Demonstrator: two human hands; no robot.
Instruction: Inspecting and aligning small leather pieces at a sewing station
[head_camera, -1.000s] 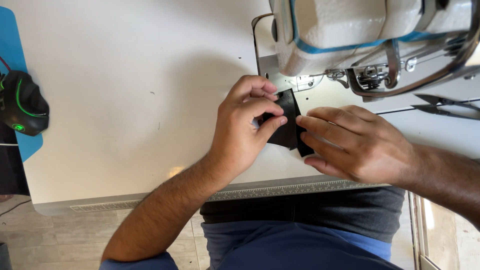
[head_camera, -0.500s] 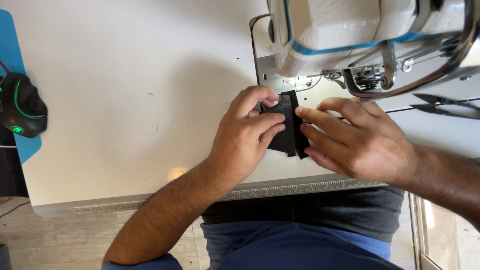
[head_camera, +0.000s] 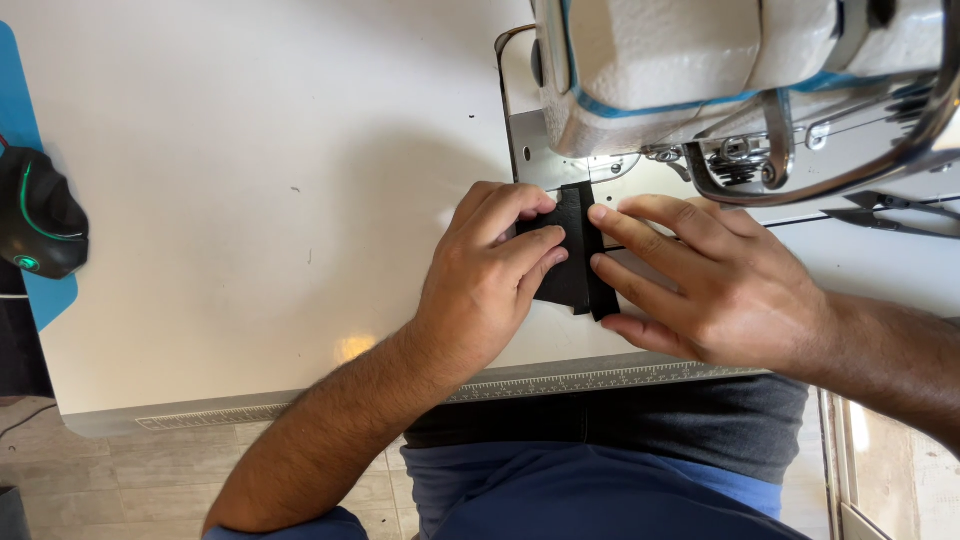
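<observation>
A small black piece of fabric (head_camera: 574, 262) lies on the white sewing table (head_camera: 250, 200), just in front of the sewing machine (head_camera: 740, 80). My left hand (head_camera: 490, 280) presses on its left side with curled fingers. From the right, the fingertips of my right hand (head_camera: 700, 285) pinch and hold its edge. The fabric's far end reaches the metal plate (head_camera: 540, 160) under the machine head. The needle area is partly hidden by the machine's body.
A black computer mouse with a green light (head_camera: 40, 225) rests on a blue pad (head_camera: 20, 110) at the left edge. Black scissors (head_camera: 890, 210) lie at the right behind my right hand. A ruler strip (head_camera: 560, 385) runs along the table's front edge.
Both hands have slid the black fabric farther from me, toward the machine's plate. The fingers have shifted from gripping to pressing it flat.
</observation>
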